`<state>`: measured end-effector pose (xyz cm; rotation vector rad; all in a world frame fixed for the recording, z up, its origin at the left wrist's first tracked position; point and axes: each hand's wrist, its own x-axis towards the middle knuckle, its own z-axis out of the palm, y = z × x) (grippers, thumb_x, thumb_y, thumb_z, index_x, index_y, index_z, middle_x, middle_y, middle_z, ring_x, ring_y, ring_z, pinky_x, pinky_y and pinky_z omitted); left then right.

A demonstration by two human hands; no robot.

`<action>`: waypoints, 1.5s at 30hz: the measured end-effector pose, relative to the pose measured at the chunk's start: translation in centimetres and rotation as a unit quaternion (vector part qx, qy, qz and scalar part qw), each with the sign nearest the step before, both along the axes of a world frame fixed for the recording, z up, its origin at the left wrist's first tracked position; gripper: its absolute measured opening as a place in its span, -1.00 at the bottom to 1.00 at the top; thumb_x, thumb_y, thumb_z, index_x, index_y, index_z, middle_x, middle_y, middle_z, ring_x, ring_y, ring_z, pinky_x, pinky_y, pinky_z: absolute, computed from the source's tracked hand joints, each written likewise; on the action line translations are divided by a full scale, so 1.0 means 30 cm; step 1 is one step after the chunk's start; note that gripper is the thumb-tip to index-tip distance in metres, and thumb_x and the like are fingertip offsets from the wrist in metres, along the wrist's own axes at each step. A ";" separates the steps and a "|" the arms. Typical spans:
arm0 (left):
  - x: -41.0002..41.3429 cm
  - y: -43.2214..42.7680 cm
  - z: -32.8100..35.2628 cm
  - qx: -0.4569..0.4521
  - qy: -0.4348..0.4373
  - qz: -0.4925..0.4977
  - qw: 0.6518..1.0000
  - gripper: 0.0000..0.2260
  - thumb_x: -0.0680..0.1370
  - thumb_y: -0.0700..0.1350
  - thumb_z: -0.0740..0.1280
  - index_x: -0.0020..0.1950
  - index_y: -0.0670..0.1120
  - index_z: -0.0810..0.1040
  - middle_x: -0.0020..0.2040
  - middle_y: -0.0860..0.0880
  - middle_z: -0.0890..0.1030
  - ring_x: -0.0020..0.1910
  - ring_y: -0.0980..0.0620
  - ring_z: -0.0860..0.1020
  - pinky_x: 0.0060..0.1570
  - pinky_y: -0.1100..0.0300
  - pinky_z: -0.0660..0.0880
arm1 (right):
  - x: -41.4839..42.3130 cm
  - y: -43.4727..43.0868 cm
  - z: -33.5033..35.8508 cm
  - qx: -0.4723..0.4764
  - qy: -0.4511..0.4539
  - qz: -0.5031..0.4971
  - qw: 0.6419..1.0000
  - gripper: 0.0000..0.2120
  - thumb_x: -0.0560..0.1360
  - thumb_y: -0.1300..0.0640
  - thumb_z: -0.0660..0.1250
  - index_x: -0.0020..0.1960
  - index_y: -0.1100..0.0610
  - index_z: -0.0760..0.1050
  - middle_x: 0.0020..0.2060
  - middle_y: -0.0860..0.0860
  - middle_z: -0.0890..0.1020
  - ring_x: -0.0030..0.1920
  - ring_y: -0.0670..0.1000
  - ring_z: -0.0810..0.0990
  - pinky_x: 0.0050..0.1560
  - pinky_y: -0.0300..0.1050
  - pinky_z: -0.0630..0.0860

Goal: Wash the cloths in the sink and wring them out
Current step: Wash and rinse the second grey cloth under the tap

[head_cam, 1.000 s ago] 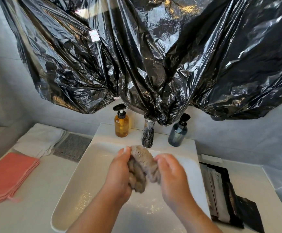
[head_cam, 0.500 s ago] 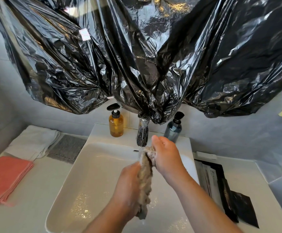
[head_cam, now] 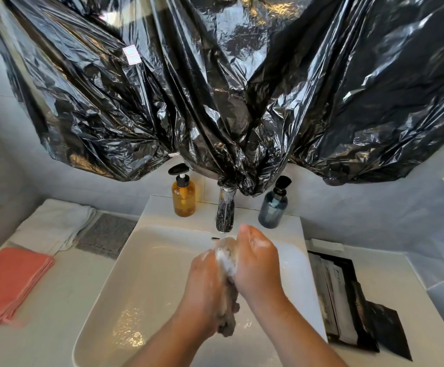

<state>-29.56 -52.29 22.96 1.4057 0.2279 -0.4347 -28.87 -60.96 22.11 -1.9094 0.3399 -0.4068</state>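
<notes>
Grey-brown, wet, twisted cloth hangs upright over the white rectangular sink, just below the chrome tap. Both hands clamp it between them: the left hand grips its lower part, the right hand its soapy top, fingers closed around it. Folded coral cloths lie on the white worktop at left.

Sink basin: left half open and wet, free for a hand. Rear ledge: amber pump bottle, wrapped faucet, blue-grey bottle, narrow gaps between. Overhead: black plastic sheeting hangs low, seemingly touching the faucet top. Left counter: pink cloth stack, white towel. Right counter: dark packets.
</notes>
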 end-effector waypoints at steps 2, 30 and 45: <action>-0.015 0.012 -0.017 0.011 0.031 -0.025 0.999 -0.61 0.51 0.12 0.31 -0.32 -0.17 0.43 -0.46 -0.14 0.32 -0.50 0.01 0.28 -0.31 0.09 0.17 | 0.038 -0.036 0.032 0.019 0.011 0.012 1.000 -0.56 0.68 0.02 0.15 -0.38 0.03 0.27 -0.57 -0.11 0.38 -0.48 -0.16 0.34 -0.34 -0.19 0.30; 0.354 0.059 -0.430 -0.192 0.179 0.062 0.963 -0.65 0.64 -0.19 0.15 -0.18 -0.21 0.69 -0.16 -0.20 0.68 -0.20 -0.14 0.69 -0.05 -0.01 0.52 | 0.136 -0.161 -0.328 0.358 0.312 -0.028 0.880 -0.80 0.65 0.26 0.18 0.06 0.23 0.59 -0.33 0.14 0.64 -0.36 0.02 0.53 -0.33 -0.11 0.46; 0.386 0.151 -0.519 0.146 0.114 -0.008 0.983 -0.64 0.69 0.11 0.15 0.07 -0.14 0.59 -0.13 -0.20 0.69 -0.30 -0.15 0.58 -0.17 -0.05 0.58 | 0.296 0.001 -0.379 0.146 0.328 0.033 0.933 -0.73 0.67 0.17 0.11 0.09 0.08 0.61 0.00 0.11 0.67 -0.07 0.02 0.62 0.08 0.04 0.57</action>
